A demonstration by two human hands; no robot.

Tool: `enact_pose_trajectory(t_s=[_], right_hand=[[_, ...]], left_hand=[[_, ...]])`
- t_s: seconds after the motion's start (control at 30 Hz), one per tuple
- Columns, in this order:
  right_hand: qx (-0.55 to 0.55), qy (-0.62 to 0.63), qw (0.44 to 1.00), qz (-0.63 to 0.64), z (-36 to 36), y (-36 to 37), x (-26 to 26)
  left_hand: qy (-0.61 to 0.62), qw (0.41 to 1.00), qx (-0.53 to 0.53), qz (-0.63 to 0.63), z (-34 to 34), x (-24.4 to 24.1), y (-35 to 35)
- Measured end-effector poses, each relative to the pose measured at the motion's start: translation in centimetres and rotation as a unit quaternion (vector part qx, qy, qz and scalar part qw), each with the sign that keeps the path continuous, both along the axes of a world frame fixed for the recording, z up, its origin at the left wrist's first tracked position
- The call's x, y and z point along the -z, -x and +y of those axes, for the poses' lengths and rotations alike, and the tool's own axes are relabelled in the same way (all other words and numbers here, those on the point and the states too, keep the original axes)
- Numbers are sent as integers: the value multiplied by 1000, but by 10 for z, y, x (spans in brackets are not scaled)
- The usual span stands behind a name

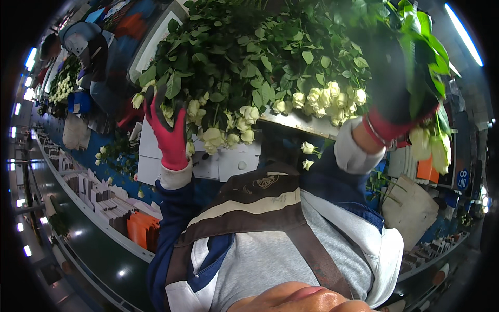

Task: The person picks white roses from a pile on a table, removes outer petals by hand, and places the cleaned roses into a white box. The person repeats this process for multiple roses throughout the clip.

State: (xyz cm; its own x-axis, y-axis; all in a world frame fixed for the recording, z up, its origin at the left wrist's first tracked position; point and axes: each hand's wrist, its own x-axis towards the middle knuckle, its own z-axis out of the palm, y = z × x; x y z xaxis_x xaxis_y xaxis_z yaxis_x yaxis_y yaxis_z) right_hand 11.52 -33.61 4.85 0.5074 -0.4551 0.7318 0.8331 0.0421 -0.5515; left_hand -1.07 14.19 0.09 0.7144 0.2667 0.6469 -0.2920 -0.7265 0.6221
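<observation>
Many white roses (213, 137) with leafy green stems (241, 50) lie in a broad pile before me, their heads towards my body. My left hand (167, 124), in a pink and dark work glove, reaches into the pile's left part with fingers spread, among leaves and rose heads; it grips nothing that I can see. On the right, my gloved right hand (405, 85) is raised close to the camera and blurred. It holds rose stems, with leaves above it and pale rose heads (440, 150) hanging below the wrist.
A metal table edge (300, 124) shows under the roses, with white cards (237, 162) near it. Two loose roses (307, 148) are below that edge. A long green conveyor (117, 269) and racks of folded cardboard (113, 202) run along the left. Another person (91, 50) stands at the upper left.
</observation>
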Motion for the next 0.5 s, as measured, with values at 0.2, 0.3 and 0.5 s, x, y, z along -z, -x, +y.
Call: enact_pose_trajectory(t_s=[0.2,0.3,0.5], right_hand=[[142,317,920,182,5,-144,54],[138,489,823,254,-10,-187,83],[-1,733,606,307,-36,-204,120]], left_hand=[[27,999,40,7,-11,2,-1],[1,999,35,8,-14,-5,3],[-21,1000,14,-8,-6,-14,13]])
